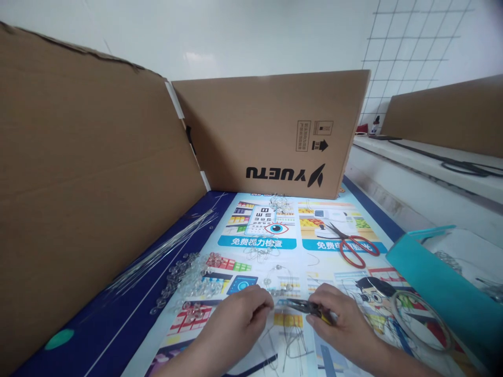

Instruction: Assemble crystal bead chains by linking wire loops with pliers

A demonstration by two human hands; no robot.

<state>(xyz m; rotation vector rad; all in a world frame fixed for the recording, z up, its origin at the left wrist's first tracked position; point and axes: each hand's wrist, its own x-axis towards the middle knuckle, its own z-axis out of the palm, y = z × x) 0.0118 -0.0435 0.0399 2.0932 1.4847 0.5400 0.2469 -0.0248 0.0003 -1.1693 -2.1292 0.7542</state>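
My right hand (341, 317) is wrapped round a pair of pliers (301, 305) with dark jaws and a yellow-and-black handle. The jaws point left, toward my left hand (251, 314), whose fingers are pinched together near the tips. What the left fingers hold is too small to make out; something thin and pale shows at the plier tips. Just beyond the hands lies a loop of wire with clear beads (279, 285). Bent, loose wires (294, 337) lie on the printed sheet between and below the hands.
Clear beads (184, 280) are heaped at left, beside a bundle of straight wires (168, 243). Red-handled scissors (351, 246) lie at right, near a wire coil (422, 322) and a teal box (440, 283). Cardboard panels (267, 131) stand at the back and left.
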